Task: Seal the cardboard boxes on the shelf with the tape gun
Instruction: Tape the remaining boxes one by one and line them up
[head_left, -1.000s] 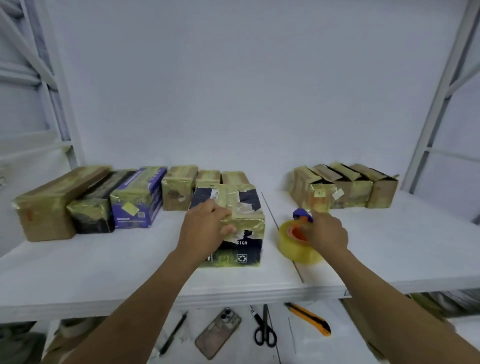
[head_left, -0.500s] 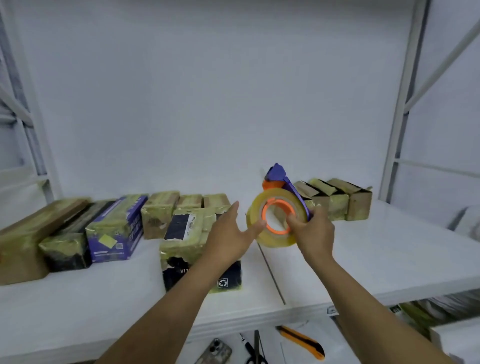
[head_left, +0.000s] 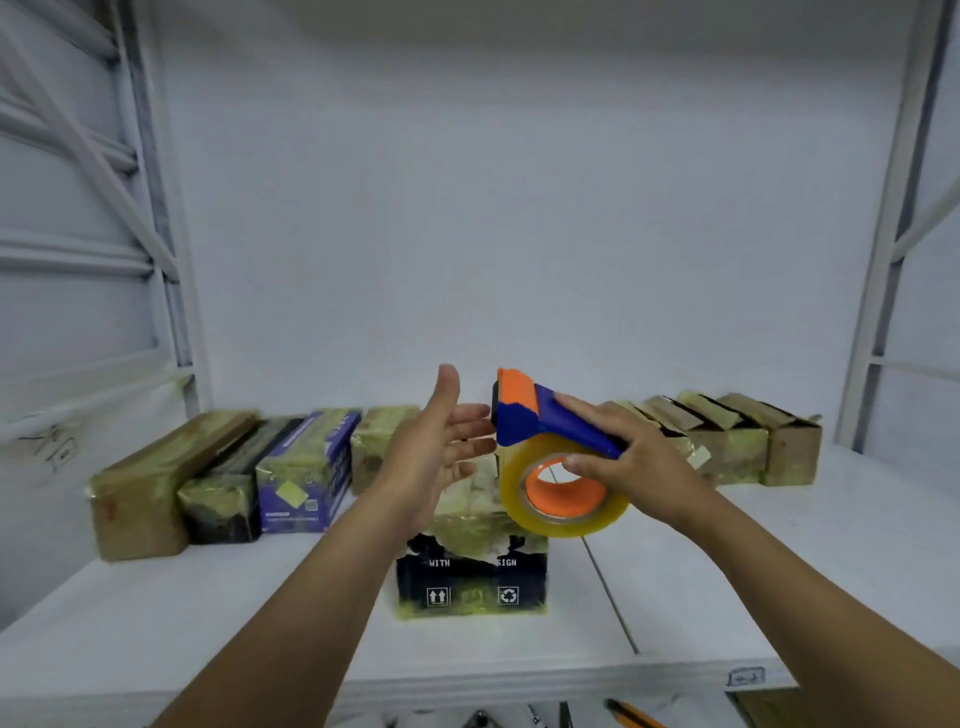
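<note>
Head view. Right hand (head_left: 639, 462) grasps the tape gun (head_left: 545, 426), with fingers over the blue handle and thumb hooked into the orange core of the tape roll (head_left: 566, 519). The gun is up in the air above the near box (head_left: 470, 582), its orange-and-blue head pointing left. Left hand (head_left: 436, 457) is released, fingers straight, palm turned toward the gun's head. The fingertips are just beside it; cannot tell if they touch.

The near box stands on the white shelf (head_left: 727, 571) close to the front edge, wrapped in yellowish tape. Far left is a row of wrapped boxes (head_left: 218, 483), far right another row (head_left: 737, 441).

Step, as I judge it: readying the gun and hunting for the tape's free end. The next move calls for drawing that end out and setting it on the near box.

A second ago the gun sat on the shelf and the left hand was on the box. Half a second ago the roll faced the camera with the left fingers at its rim. Now the roll is tilted and those fingers are off it.
</note>
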